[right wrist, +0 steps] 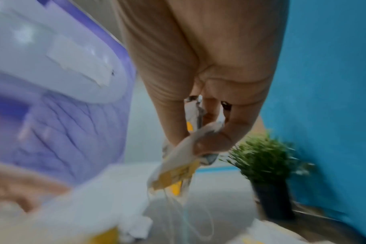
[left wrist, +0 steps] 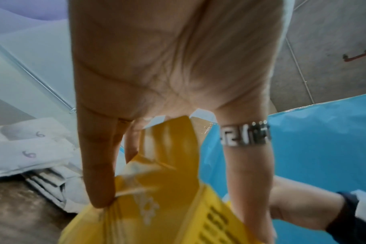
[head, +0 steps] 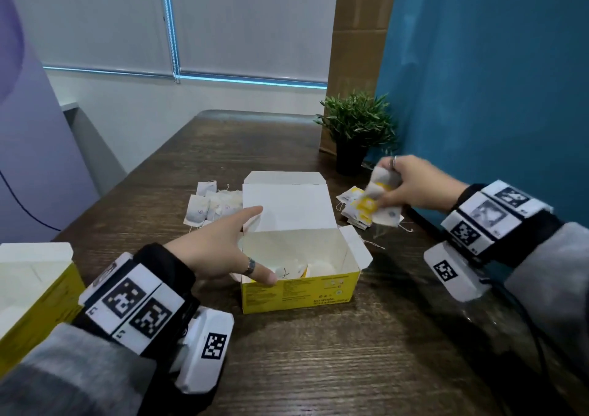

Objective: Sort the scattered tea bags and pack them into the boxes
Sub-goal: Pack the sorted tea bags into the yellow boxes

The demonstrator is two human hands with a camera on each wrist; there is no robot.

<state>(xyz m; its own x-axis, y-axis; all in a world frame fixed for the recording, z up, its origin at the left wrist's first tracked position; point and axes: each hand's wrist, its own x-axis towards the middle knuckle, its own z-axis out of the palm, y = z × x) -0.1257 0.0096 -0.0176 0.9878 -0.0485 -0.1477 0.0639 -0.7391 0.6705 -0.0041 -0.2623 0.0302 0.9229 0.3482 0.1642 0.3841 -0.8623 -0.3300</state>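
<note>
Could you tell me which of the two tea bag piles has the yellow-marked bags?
The pile right of the open box, under the right hand; the left pile is plain white.

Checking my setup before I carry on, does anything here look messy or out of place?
Mostly tidy. The yellow-tagged paper tea bags right of the open yellow cardboard box lie in a loose heap, strings trailing over the dark wooden table. The right hand grips a crumpled bunch.

open yellow box (head: pixel 299 291) (tea bags (head: pixel 288 270) inside)

Office-like room, roller blinds (head: pixel 248 23), wooden table (head: pixel 318 352), potted plant (head: pixel 355 128), teal partition (head: pixel 494 65)
</note>
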